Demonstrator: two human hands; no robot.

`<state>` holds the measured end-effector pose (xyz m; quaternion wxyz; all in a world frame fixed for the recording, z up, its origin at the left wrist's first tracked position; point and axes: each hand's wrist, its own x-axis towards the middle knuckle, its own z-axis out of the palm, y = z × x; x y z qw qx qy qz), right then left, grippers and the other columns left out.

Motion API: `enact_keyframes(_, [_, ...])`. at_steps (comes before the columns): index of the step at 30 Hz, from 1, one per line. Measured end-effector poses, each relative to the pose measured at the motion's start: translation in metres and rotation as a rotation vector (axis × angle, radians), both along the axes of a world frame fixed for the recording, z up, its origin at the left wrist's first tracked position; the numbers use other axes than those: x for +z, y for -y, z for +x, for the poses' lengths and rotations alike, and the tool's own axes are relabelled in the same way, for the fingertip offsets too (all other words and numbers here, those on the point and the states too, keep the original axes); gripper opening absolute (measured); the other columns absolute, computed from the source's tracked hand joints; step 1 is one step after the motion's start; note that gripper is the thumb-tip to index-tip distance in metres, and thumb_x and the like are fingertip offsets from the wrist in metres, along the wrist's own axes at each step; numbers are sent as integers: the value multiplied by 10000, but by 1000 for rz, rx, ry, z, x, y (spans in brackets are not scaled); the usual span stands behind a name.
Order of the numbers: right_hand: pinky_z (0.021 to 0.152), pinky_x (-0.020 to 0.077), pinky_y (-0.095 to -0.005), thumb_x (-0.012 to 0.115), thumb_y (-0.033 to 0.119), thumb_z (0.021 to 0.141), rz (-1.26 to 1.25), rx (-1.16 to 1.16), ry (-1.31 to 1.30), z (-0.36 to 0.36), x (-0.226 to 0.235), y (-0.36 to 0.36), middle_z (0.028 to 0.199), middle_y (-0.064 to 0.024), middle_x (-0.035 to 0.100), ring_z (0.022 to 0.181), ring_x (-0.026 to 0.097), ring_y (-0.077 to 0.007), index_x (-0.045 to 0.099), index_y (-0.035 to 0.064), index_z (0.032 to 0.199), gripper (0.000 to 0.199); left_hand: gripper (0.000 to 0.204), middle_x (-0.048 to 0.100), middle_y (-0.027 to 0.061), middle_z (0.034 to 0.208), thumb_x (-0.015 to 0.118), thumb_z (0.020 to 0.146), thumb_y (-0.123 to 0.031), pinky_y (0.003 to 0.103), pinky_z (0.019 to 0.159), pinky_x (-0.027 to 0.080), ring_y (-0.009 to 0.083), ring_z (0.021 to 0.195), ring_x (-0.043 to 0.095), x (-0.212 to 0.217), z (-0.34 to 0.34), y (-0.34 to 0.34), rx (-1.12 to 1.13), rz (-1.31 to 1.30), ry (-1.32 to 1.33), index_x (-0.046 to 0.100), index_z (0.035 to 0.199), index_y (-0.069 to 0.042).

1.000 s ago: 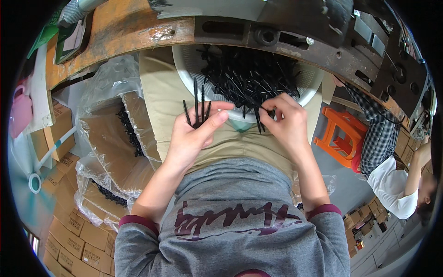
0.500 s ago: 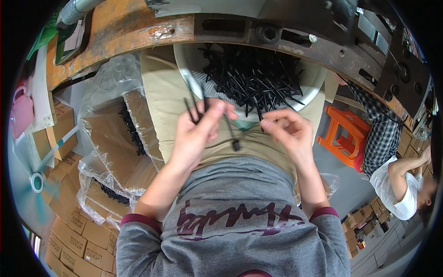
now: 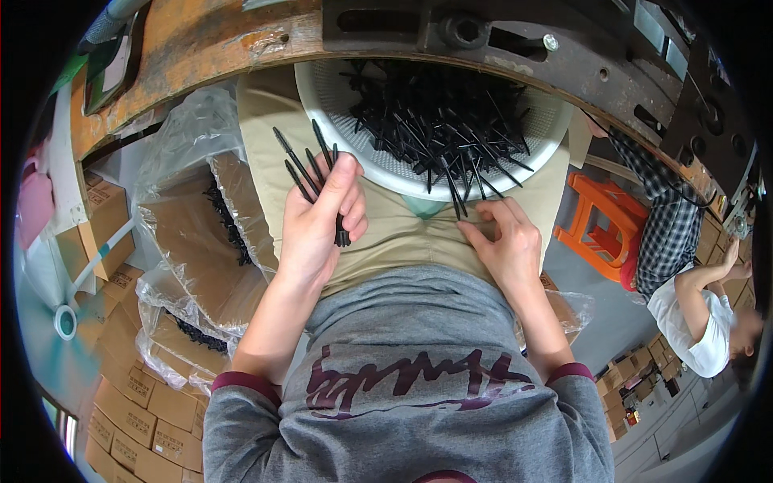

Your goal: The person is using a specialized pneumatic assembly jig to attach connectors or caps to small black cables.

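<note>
Plainly, the left hand (image 3: 318,221) is closed around a small bundle of thin black sticks (image 3: 310,165), fingers curled and pressed together over their lower ends while the tips fan out above the fist, over the lap. The right hand (image 3: 503,241) rests lower on the beige trousers (image 3: 403,233), its thumb and forefinger pinching the end of a single black stick (image 3: 457,197) that reaches down from the heap. That heap of loose black sticks (image 3: 439,121) fills a white perforated basin (image 3: 338,97) balanced on the person's thighs, tucked under the edge of a worn wooden workbench (image 3: 209,40). To the left stand cardboard boxes lined with clear plastic bags (image 3: 193,225), with more black pieces inside. The likeliest mishap, judging from the grip, is the fanned bundle slipping, since the sticks splay apart and only their bases are gripped; a loosened finger could drop several onto the lap or floor. The basin also sits unsupported on the legs, so a shift of the knees might tip it.
</note>
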<state>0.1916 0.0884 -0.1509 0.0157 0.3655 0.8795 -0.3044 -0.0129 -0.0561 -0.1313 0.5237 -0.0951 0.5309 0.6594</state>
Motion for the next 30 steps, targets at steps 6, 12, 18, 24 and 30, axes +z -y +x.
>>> enact_keyframes(6, [586, 527, -358, 827, 156, 696, 36, 54, -17, -5, 0, 6, 829, -51, 590, 632, 632, -251, 657, 63, 902, 283, 306, 448, -12, 722, 537, 1025, -345, 253, 508, 402, 85, 620, 456, -1, 1, -1, 65, 28, 11, 530, 924, -56])
enact_keyframes(12, [579, 519, -352, 827, 138, 695, 60, 140, -122, -9, -3, 7, 813, -62, 586, 642, 626, -246, 652, 59, 923, 298, 311, 419, -27, 734, 499, 1036, -372, 238, 499, 379, 72, 611, 421, -2, 4, -3, 116, 19, 20, 499, 919, -84])
enact_keyframes(18, [597, 514, -355, 821, 135, 692, 39, 175, -218, -26, 3, 8, 838, -61, 590, 669, 623, -252, 661, 52, 938, 305, 325, 451, -13, 743, 532, 1023, -371, 258, 530, 420, 89, 627, 462, -7, -6, 10, 45, 26, 10, 508, 908, -67])
enact_keyframes(24, [601, 510, -352, 824, 135, 690, 72, 231, -258, -43, -6, -4, 840, -58, 600, 680, 622, -250, 683, 60, 994, 344, 298, 406, -27, 731, 480, 1045, -361, 262, 553, 407, 97, 653, 441, 3, -5, 0, 214, -9, -12, 476, 892, -105])
enact_keyframes(30, [611, 523, -349, 832, 155, 691, 53, 280, -204, -40, -4, -20, 842, -54, 602, 701, 633, -246, 683, 60, 973, 333, 291, 370, -43, 702, 475, 1049, -354, 226, 511, 354, 59, 606, 380, -1, -8, 10, 158, -3, -32, 490, 909, -100])
